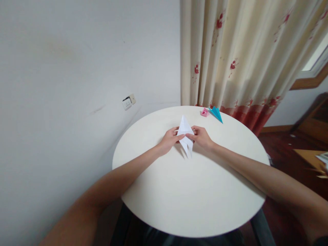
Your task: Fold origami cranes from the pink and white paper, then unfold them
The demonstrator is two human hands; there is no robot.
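Pinching a white folded paper (pixel 185 135) from both sides, left hand (pixel 169 140) and right hand (pixel 202 138) clamp their fingers on it, just above the round worktop (pixel 189 198); pink (pixel 204 112) and blue paper models (pixel 216 113) lie beyond the fingers

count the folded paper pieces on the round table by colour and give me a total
White folded paper, held between the left hand and right hand: 1
Pink folded paper: 1
Blue folded paper: 1
Total: 3, all on the table
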